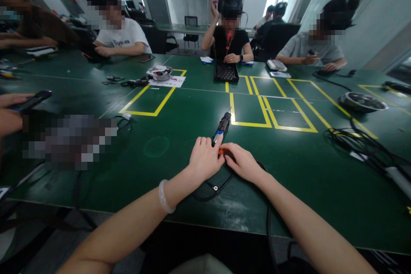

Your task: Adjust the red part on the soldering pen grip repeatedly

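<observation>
A black electric screwdriver (222, 127) with a blue band lies on the green table (180, 137), tip pointing away from me. My left hand (204, 158) is closed over its rear end; a pale bangle sits on that wrist. My right hand (241, 162) rests beside it, fingers pinched at a small orange part (221, 151) at the tool's base. A black cable (221, 185) runs from the tool under my hands and off the near table edge.
Yellow tape rectangles (257, 107) mark the table ahead. A black tray (226, 72) stands in front of a seated person opposite. Cables (362, 143) and a round metal part (362, 102) lie right. Other people sit around; someone's hand with a black device (30, 102) is left.
</observation>
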`<state>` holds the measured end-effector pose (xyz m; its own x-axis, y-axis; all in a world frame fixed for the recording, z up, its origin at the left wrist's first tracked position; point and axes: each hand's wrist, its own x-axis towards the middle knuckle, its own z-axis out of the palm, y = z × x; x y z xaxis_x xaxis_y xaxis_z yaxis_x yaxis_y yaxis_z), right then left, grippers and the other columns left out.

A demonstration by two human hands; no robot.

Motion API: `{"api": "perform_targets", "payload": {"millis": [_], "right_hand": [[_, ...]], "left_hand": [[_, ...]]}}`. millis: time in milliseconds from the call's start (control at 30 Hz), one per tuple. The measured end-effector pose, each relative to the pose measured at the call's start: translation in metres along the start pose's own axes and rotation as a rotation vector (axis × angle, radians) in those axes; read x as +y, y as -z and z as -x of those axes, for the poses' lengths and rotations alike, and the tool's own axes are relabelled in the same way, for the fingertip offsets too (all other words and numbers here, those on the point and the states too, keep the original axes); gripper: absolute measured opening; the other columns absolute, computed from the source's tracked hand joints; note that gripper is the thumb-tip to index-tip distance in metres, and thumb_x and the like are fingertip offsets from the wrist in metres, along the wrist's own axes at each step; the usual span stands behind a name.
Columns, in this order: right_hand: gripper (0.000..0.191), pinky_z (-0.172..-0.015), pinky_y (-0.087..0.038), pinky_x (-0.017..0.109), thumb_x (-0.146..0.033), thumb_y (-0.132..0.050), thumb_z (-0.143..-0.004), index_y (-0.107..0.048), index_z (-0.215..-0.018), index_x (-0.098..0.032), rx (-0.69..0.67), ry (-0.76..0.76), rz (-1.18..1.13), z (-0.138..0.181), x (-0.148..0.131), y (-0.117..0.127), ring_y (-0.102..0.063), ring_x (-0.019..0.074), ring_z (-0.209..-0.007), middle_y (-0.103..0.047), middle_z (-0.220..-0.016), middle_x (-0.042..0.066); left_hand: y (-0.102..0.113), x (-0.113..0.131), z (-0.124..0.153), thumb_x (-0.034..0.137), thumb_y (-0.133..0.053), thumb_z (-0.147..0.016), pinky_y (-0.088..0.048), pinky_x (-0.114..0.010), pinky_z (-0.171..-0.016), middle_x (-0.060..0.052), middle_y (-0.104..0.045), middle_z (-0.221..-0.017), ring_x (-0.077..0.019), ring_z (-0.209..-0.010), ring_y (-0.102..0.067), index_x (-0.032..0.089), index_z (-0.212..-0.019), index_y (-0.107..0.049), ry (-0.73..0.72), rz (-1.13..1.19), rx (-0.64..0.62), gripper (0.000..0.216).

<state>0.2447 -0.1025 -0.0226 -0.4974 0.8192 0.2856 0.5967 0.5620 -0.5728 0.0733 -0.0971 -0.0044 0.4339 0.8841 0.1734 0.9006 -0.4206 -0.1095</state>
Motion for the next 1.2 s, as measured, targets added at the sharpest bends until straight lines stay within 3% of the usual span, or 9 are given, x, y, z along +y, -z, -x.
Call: {"api": "perform_targets", "payload": {"millis": [1200], "right_hand": [[0.032, -0.092, -0.049, 0.037, -0.013, -0.049, -0.090, -0.054, -0.121, -0.020, -0.014, -0.003, 0.000, -0.0002, 0.0019, -0.0006, -0.061, 0.0218, -0.103, -0.066, -0.114, 0.008]], "left_hand": [[0.0013, -0.0023, -0.0008, 0.038, -0.045, -0.092, -0.034, -0.040, -0.084, -0.015, -0.060, -0.102, -0.0293, -0.096, -0.052, 0.018, -0.151, -0.035, 0.002, 0.012, -0.032, 0.063]]}}
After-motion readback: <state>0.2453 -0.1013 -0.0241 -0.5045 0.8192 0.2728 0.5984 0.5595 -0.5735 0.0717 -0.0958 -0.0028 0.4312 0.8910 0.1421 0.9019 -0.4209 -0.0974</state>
